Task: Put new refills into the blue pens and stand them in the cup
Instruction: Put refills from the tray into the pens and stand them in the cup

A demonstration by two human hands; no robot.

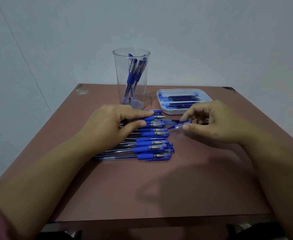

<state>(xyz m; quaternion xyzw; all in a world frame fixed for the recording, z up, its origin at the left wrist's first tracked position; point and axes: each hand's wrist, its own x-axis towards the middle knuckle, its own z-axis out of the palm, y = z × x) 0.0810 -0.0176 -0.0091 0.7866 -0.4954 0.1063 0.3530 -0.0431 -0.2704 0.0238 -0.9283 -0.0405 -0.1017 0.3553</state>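
Pens already stand in the cup, yet many more lie in a row on the table; left hand pinches the farthest pen; right hand pinches a blurred blue part; refills wait in the tray.

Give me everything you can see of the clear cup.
The cup is a tall, clear, plastic-looking tumbler, narrowing toward its base. It stands upright on the table at its far side, left of the white tray. A few blue pens lean inside it, reaching near the rim. Neither the left hand nor the right hand touches it.
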